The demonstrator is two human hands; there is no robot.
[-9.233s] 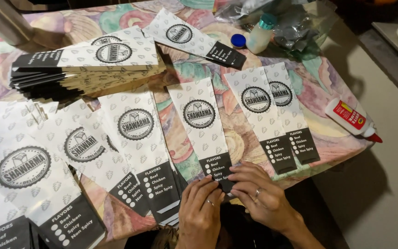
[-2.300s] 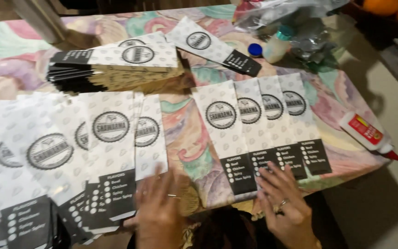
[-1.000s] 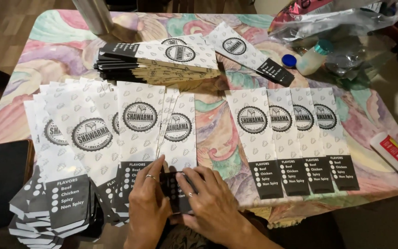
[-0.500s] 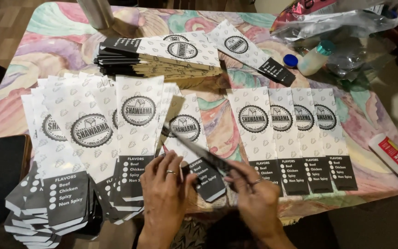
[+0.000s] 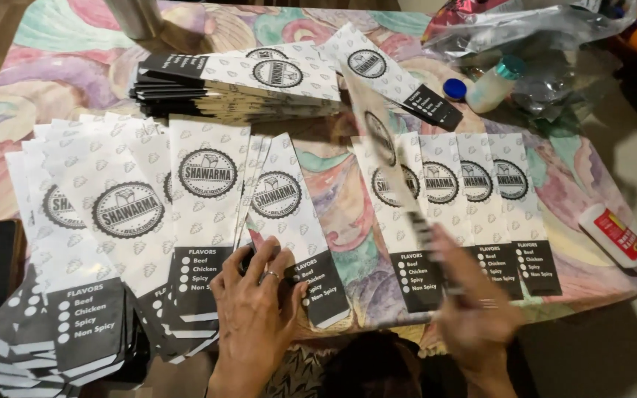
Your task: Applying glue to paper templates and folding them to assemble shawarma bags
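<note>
White paper bags with a round black emblem and a black lower end cover the table. My left hand [image 5: 256,313] lies flat with fingers spread on the black ends of the fanned bags [image 5: 208,199] at the left. My right hand [image 5: 473,309], blurred by motion, holds one paper bag [image 5: 381,140] tilted on edge above the row of laid-out bags [image 5: 473,199] at the right.
A thick stack of bags [image 5: 237,85] lies at the back of the marbled tablecloth [image 5: 333,184]. A glue bottle with a red tip [image 5: 621,239] rests at the right edge. A small bottle [image 5: 494,82], a blue cap [image 5: 454,88] and clear plastic wrap [image 5: 547,44] sit back right.
My right hand has lifted one bag off the left fan and swung it rightward over the laid-out row. My left hand stays pressed on the fanned bags.
</note>
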